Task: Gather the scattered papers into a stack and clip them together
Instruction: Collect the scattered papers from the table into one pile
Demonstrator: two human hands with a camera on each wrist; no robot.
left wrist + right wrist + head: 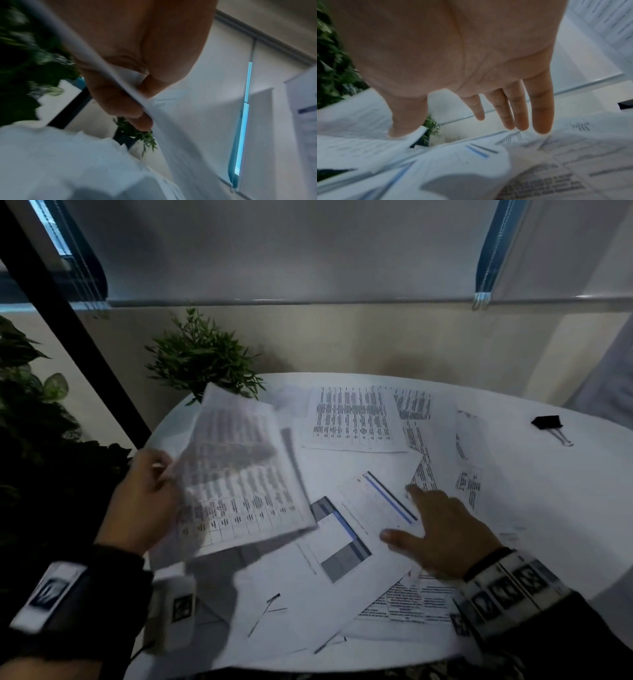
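- Leafy plant [24,392]: dark foliage beyond the table's left edge, off the table.
- Black post [73,326]: slants down behind the table's far-left edge.
- Left hand [144,501]: raised over the table's left edge, thumb and fingers [120,106] pinching a held sheaf [239,474] of printed sheets at its left margin; the sheaf is tilted, lifted clear of the table and hides the papers under it.
- Small potted plant [205,357]: at the table's far-left edge, just behind the sheaf's top corner.
- Scattered papers [352,419]: loose overlapping sheets across the middle of the white table [565,508], from far edge to near edge; tables of text at the far side, two blue-barred printouts [342,535] in the centre, dense text near the near-right edge.
- Right hand [442,532]: right of centre, palm down, fingers [541,108] straight and spread wide, holding nothing, tips at or just above the loose sheets; contact cannot be told.
- Binder clip [549,424]: black, with wire handles, alone near the table's far-right edge, well apart from both hands and just beyond the rightmost sheet.
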